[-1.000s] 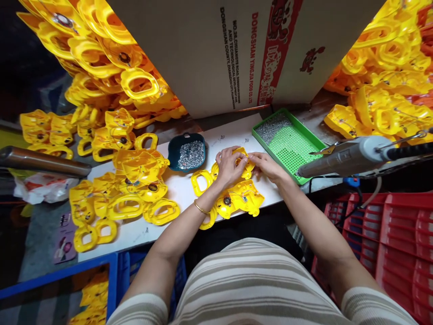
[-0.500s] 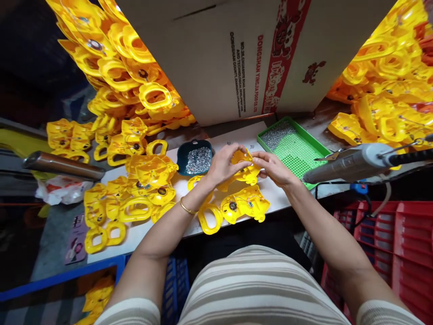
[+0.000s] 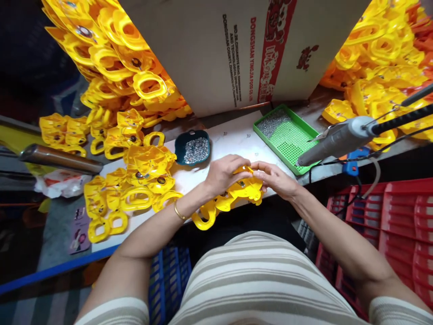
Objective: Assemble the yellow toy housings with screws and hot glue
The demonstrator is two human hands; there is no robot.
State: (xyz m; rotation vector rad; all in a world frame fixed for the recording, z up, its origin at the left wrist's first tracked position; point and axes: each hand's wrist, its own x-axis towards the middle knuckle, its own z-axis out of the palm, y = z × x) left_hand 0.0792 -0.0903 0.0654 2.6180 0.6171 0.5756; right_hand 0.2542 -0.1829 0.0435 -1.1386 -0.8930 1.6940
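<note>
Both of my hands are on a yellow plastic toy shell [image 3: 248, 186] at the front edge of the bench. My left hand [image 3: 226, 174] is closed over its left and upper side, thumb along the near face. The fingers of my right hand [image 3: 272, 178] pinch its right edge. Beneath and to the left, a yellow loop handle [image 3: 205, 217] sticks out past the bench edge; whether it belongs to the held shell or to one below, I cannot tell. To the left lie more yellow shells [image 3: 149, 169] with round dark parts inside.
A dark teal dish [image 3: 179, 146] and a green perforated tray [image 3: 304, 135] hold small metal screws. A grey electric screwdriver [image 3: 331, 137] hangs at right. Behind stands a large carton [image 3: 203, 67] between yellow heaps. Red crates [image 3: 402, 225] are low right, a blue crate [image 3: 169, 280] low left.
My hands have moved down with the yellow shell, toward the bench's front edge, and it now covers the shell that lay there in plain sight. The camera view has shifted slightly.
</note>
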